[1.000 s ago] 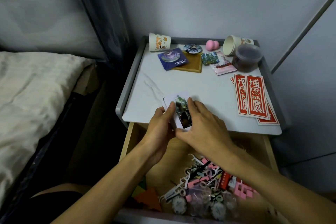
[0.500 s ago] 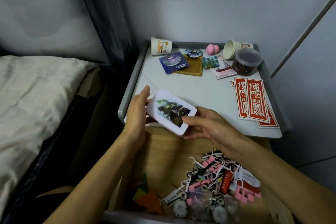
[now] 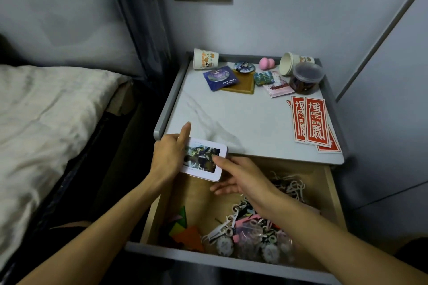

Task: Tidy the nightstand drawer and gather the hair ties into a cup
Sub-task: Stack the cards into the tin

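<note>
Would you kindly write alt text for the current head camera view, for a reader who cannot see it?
Two bare hands hold a white-framed picture card over an open nightstand drawer: the left hand grips its left end, the right hand touches its right edge. Small clutter fills the drawer's right side.

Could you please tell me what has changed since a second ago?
The card stack turned from upright to sideways and shifted left, over the drawer's back edge. The left hand grips its left end; the right hand touches its right side. Items on the nightstand stayed put.
</note>
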The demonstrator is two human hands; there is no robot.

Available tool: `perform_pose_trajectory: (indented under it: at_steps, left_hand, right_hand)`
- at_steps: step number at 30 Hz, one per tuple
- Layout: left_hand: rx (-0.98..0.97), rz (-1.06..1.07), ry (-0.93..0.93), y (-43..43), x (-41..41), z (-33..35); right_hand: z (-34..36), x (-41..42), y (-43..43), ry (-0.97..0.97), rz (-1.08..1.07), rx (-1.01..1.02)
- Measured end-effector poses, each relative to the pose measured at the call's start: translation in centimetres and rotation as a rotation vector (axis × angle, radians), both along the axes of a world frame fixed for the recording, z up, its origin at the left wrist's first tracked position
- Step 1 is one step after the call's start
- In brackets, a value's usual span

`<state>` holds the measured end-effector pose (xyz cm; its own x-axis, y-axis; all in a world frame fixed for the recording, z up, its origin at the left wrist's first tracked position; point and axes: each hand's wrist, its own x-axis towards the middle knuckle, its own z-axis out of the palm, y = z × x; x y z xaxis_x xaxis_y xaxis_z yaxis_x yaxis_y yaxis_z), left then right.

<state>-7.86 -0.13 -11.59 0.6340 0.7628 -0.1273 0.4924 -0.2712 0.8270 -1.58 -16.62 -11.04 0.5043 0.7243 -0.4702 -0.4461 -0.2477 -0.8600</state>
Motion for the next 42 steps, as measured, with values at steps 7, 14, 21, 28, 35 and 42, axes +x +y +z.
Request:
perform_pose_trajectory:
  at_steps: [7,14,21,28,35,42]
  left_hand:
    - [0.11,-0.149,0.221,2.7,-2.8,1.1]
    - [0.478,-0.259,0.768,4.0,-4.0,-2.0]
    - [0.422,-0.473,0.83,5.1,-2.5,-2.4]
    - [0.451,-0.525,0.855,5.2,-2.4,-2.4]
    - [0.449,-0.522,0.862,5.3,-2.4,-2.7]
    - [0.47,-0.545,0.876,5.2,-2.5,-2.7]
  right_hand:
    - [-3.8,-2.3,-0.2,0.223,-0.044,0.032]
    - [-9.4,0.0,1.9,0.05,-0.025,-0.332]
    - [-11.2,0.3,5.6,-0.023,0.007,-0.345]
    - [-11.9,1.2,7.4,-0.065,-0.004,-0.407]
    - [-12.5,1.7,8.0,-0.055,-0.011,-0.429]
    - [-12.9,1.7,8.5,0.041,-0.045,-0.436]
